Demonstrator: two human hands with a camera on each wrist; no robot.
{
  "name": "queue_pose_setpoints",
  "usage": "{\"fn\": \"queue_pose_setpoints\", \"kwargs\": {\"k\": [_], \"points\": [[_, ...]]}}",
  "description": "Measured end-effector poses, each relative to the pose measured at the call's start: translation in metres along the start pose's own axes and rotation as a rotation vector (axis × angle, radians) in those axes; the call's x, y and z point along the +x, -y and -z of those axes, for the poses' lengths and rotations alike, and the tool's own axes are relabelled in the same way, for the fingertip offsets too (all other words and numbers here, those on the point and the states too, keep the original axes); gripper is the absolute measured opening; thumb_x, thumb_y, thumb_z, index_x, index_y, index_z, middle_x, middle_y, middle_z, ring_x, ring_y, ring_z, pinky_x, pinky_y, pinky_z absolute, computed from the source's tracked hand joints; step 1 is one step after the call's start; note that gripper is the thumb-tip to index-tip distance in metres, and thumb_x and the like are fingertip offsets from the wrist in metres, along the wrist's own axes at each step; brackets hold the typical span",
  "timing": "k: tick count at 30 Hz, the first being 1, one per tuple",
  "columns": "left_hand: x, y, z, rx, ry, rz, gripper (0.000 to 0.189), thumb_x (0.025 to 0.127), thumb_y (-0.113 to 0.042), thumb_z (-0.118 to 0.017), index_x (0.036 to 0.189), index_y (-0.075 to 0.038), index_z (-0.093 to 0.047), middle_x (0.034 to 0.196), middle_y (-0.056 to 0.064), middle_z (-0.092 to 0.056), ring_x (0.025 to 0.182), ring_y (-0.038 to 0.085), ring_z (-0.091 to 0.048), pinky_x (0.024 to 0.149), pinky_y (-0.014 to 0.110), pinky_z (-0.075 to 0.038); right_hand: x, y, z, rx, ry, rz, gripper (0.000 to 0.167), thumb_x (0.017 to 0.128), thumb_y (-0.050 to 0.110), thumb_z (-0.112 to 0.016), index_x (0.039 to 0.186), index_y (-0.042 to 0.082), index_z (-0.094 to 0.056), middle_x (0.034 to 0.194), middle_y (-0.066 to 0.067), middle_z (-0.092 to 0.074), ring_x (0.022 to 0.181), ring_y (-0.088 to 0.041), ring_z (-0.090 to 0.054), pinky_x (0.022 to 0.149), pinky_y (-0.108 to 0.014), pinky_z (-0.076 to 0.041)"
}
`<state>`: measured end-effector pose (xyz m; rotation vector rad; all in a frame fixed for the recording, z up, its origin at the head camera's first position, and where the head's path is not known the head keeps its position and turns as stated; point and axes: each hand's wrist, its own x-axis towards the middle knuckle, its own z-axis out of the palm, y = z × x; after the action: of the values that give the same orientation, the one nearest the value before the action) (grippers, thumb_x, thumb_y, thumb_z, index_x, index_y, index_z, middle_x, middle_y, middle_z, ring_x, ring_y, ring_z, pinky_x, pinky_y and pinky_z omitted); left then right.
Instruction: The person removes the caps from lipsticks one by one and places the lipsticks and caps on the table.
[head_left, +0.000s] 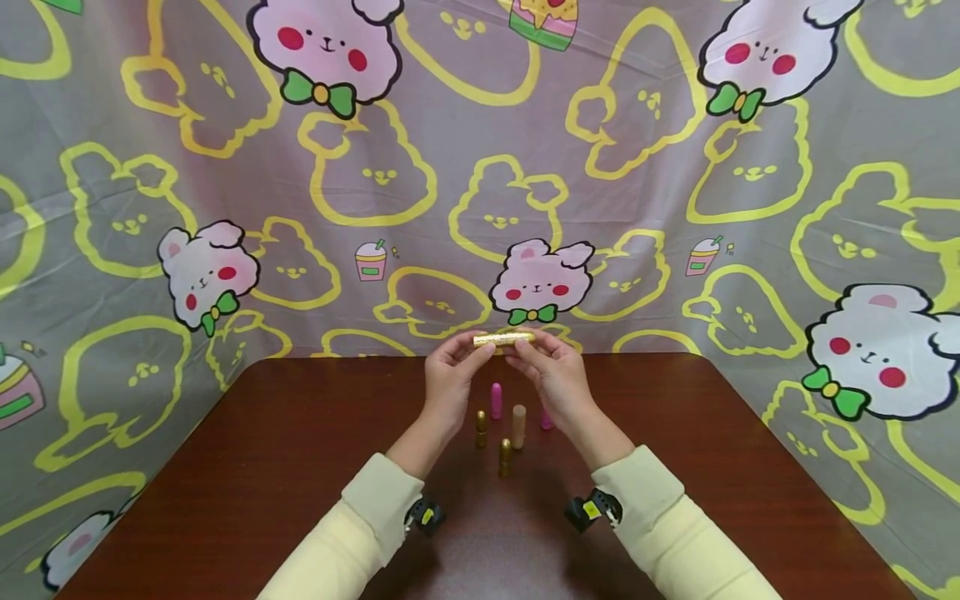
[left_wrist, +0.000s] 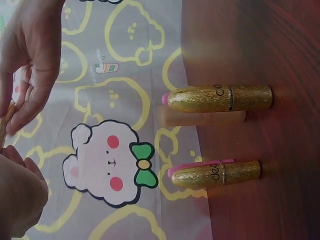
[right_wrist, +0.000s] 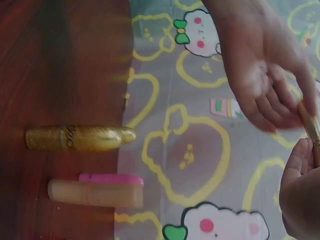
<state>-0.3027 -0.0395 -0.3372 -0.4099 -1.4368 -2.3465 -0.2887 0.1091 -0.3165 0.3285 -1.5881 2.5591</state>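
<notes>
In the head view, a gold lipstick tube [head_left: 502, 339] lies level above the table's far part. My left hand [head_left: 450, 379] pinches its left end, and my right hand [head_left: 558, 375] pinches its right part, thumbs facing me. Two similar gold tubes stand upright below, one on the left [head_left: 482, 429] and one nearer [head_left: 506, 458]; dark lettering marks them in the left wrist view. A beige tube [head_left: 519, 427] stands beside them. Behind are a pink tube [head_left: 496, 402] and another pink tube [head_left: 547, 420], partly hidden by my right hand.
A dark reddish-brown table [head_left: 262, 467] carries the standing tubes, grouped between my forearms. Grey cloth [head_left: 420, 242] with cartoon bears hangs behind the table and along both sides. Wrist cameras sit on the left [head_left: 427, 515] and right [head_left: 588, 510] cuffs.
</notes>
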Motion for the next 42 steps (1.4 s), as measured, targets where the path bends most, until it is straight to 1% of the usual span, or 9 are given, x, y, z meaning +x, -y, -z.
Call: {"fn": "queue_pose_setpoints", "kwargs": {"k": [4, 7, 17, 21, 28, 33, 35, 39, 42], "points": [[0.003, -0.003, 0.006, -0.067, -0.025, -0.009, 0.014, 0.082, 0.007, -0.07, 0.088, -0.005, -0.071, 0.09, 0.003, -0.069, 0.081, 0.01, -0.065, 0.08, 0.024, -0.052, 0.001, 0.007, 0.009, 0.033, -0.028, 0.024, 0.009, 0.095, 0.0, -0.06, 0.101, 0.002, -0.066, 0.093, -0.006, -0.069, 0.087, -0.018, -0.07, 0.087, -0.035, -0.052], [0.005, -0.005, 0.01, -0.099, -0.022, -0.005, 0.02, 0.082, 0.01, -0.068, 0.085, -0.009, -0.071, 0.092, 0.005, -0.07, 0.081, 0.009, -0.065, 0.08, 0.024, -0.052, 0.002, 0.01, 0.014, 0.037, -0.029, 0.034, 0.011, 0.095, 0.0, -0.059, 0.095, 0.006, -0.067, 0.092, -0.005, -0.069, 0.088, -0.018, -0.07, 0.088, -0.035, -0.052], [0.005, -0.008, 0.016, -0.118, -0.008, 0.013, 0.019, 0.084, 0.011, -0.065, 0.087, -0.007, -0.07, 0.087, 0.002, -0.07, 0.08, 0.009, -0.064, 0.079, 0.023, -0.053, 0.001, 0.01, 0.019, 0.007, -0.026, 0.035, 0.009, 0.094, 0.001, -0.061, 0.095, 0.007, -0.068, 0.094, -0.008, -0.07, 0.088, -0.018, -0.07, 0.088, -0.036, -0.052], [0.006, -0.01, 0.021, -0.126, -0.005, 0.009, 0.021, 0.084, 0.013, -0.064, 0.087, -0.007, -0.07, 0.087, 0.003, -0.07, 0.081, 0.01, -0.066, 0.078, 0.024, -0.054, 0.001, 0.011, 0.023, -0.012, -0.034, 0.035, 0.008, 0.093, 0.003, -0.063, 0.1, 0.004, -0.067, 0.094, -0.006, -0.071, 0.089, -0.019, -0.069, 0.088, -0.035, -0.052], [0.005, -0.016, 0.028, -0.168, 0.007, 0.033, 0.019, 0.086, 0.016, -0.061, 0.09, -0.002, -0.068, 0.088, 0.006, -0.07, 0.081, 0.014, -0.069, 0.081, 0.033, -0.055, 0.001, 0.014, 0.03, -0.028, -0.059, 0.018, 0.029, 0.093, 0.004, -0.064, 0.117, -0.011, -0.057, 0.093, -0.006, -0.071, 0.089, -0.018, -0.069, 0.089, -0.035, -0.051], [0.006, -0.017, 0.033, -0.176, 0.02, 0.048, 0.015, 0.087, 0.015, -0.059, 0.096, 0.004, -0.063, 0.089, 0.008, -0.07, 0.082, 0.017, -0.07, 0.084, 0.036, -0.054, 0.002, 0.016, 0.037, -0.028, -0.061, 0.029, 0.02, 0.092, 0.004, -0.065, 0.11, -0.005, -0.063, 0.095, -0.008, -0.071, 0.088, -0.018, -0.069, 0.09, -0.037, -0.051], [0.007, -0.018, 0.036, -0.172, 0.023, 0.049, 0.014, 0.088, 0.014, -0.059, 0.096, 0.003, -0.062, 0.089, 0.009, -0.07, 0.082, 0.018, -0.07, 0.085, 0.038, -0.053, 0.002, 0.018, 0.041, -0.041, -0.065, 0.027, 0.016, 0.092, 0.005, -0.065, 0.106, -0.001, -0.065, 0.097, -0.008, -0.071, 0.089, -0.017, -0.069, 0.09, -0.036, -0.051], [0.008, -0.019, 0.041, -0.16, 0.026, 0.043, 0.017, 0.088, 0.014, -0.058, 0.092, -0.003, -0.062, 0.087, 0.008, -0.07, 0.083, 0.017, -0.069, 0.086, 0.038, -0.053, 0.003, 0.021, 0.048, -0.06, -0.072, 0.028, 0.017, 0.092, 0.007, -0.066, 0.107, -0.001, -0.065, 0.097, -0.007, -0.07, 0.09, -0.017, -0.069, 0.089, -0.035, -0.051], [0.009, -0.02, 0.044, -0.155, 0.024, 0.034, 0.016, 0.087, 0.014, -0.058, 0.093, -0.001, -0.061, 0.086, 0.007, -0.069, 0.083, 0.016, -0.069, 0.084, 0.036, -0.054, 0.003, 0.023, 0.053, -0.058, -0.078, 0.034, 0.013, 0.091, 0.006, -0.066, 0.104, 0.001, -0.066, 0.096, -0.007, -0.069, 0.089, -0.017, -0.069, 0.09, -0.036, -0.05]]}}
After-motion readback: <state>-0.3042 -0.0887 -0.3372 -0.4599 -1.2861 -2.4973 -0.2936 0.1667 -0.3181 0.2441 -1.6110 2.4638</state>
